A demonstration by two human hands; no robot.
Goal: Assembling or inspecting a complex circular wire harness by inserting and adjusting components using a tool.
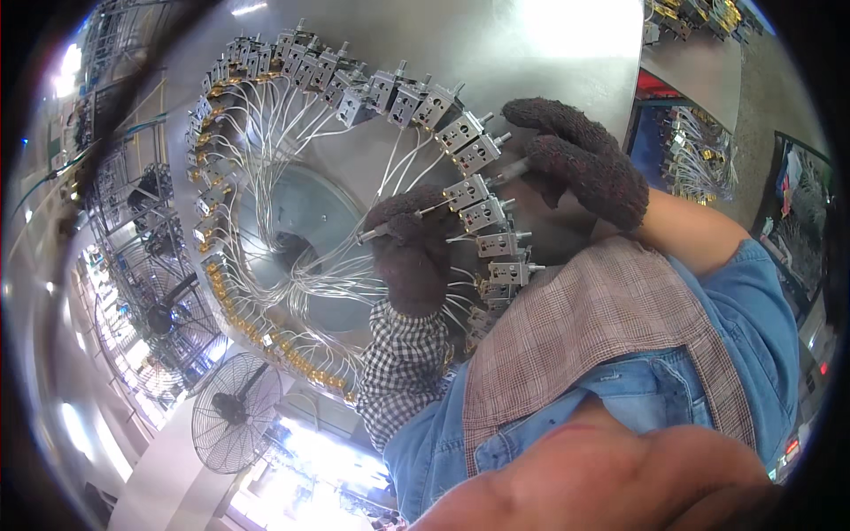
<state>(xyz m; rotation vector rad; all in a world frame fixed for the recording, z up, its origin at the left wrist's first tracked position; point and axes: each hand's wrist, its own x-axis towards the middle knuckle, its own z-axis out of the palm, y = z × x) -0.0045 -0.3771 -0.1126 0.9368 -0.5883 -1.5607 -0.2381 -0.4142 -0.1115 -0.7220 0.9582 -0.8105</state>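
Dark knitted gloves cover both my hands. My left hand [412, 252] is inside the ring of parts, its fingers closed around a thin silvery lead [434, 209] that runs toward a small silver metal block [467, 191]. A pale tip [373, 234] sticks out on the far side of this glove. My right hand [584, 159] is outside the ring with bent fingers. A grey, narrow piece [510, 171] extends from it to the shaft end of that same block, and the exact contact is hard to make out. Other silver blocks [461, 131] with shafts stand close by on both sides.
The round metal table [567, 62] carries a ring of blocks with brass-coloured ends [230, 305] and white leads [283, 177] gathered at a central disc [323, 208]. A fan [232, 407] stands lower left. More wired parts [699, 155] sit in a blue bin at right.
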